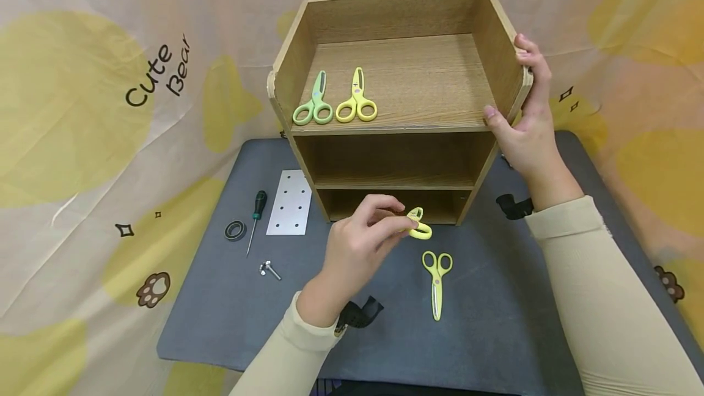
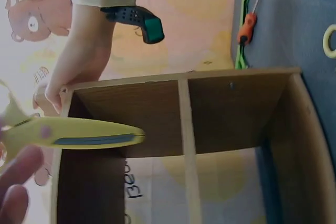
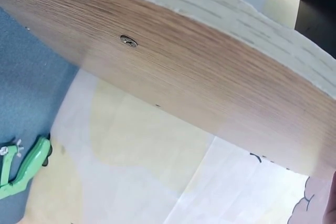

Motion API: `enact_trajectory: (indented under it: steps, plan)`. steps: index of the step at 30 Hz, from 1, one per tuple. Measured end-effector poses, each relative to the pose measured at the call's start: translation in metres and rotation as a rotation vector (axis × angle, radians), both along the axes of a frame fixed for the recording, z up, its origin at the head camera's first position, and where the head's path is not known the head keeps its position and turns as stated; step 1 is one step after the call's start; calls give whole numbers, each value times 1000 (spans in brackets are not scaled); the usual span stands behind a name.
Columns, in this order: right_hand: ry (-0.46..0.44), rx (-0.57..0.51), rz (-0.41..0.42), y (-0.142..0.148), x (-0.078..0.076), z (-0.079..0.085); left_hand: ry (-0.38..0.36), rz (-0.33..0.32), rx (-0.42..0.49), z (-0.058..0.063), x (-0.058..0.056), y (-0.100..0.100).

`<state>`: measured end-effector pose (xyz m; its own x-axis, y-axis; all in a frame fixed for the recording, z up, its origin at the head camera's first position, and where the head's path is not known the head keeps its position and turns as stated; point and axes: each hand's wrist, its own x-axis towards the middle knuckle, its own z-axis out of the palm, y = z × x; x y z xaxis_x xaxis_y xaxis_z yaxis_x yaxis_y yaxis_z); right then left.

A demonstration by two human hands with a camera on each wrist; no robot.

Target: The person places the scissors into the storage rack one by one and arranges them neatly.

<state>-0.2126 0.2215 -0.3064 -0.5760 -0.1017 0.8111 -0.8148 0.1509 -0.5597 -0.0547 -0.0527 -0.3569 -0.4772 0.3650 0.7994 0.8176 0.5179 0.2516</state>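
My left hand (image 1: 360, 240) pinches a pair of yellow scissors (image 1: 420, 231) by the handle end, in front of the wooden shelf's lower opening. In the left wrist view the blade of these scissors (image 2: 94, 133) points across the shelf front. My right hand (image 1: 530, 121) grips the right side panel of the wooden shelf (image 1: 407, 78), thumb inside and fingers over the outer edge. On the top board lie green scissors (image 1: 314, 102) and another yellow pair (image 1: 357, 99), side by side, blades toward the back. A further yellow pair (image 1: 437, 283) lies on the table, blade toward me.
On the grey table (image 1: 220, 322), left of the shelf, are a white perforated plate (image 1: 289, 203), a dark-handled screwdriver (image 1: 258, 212), a black tape roll (image 1: 235, 230) and small bolts (image 1: 269, 270). An orange-handled screwdriver (image 2: 248, 27) and a green-handled tool (image 3: 26, 169) lie beyond the shelf's right side.
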Motion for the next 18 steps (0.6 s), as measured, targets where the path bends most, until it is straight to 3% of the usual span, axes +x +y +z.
enact_trajectory:
  steps: [8, 18]
  plan:
    - [3, -6, -3, -2, 2, 0, 268, 17, 14, 14, -1, -5]
    - [-16, -14, 2, -10, 18, 14, 446, 35, 142, 43, -24, 1]
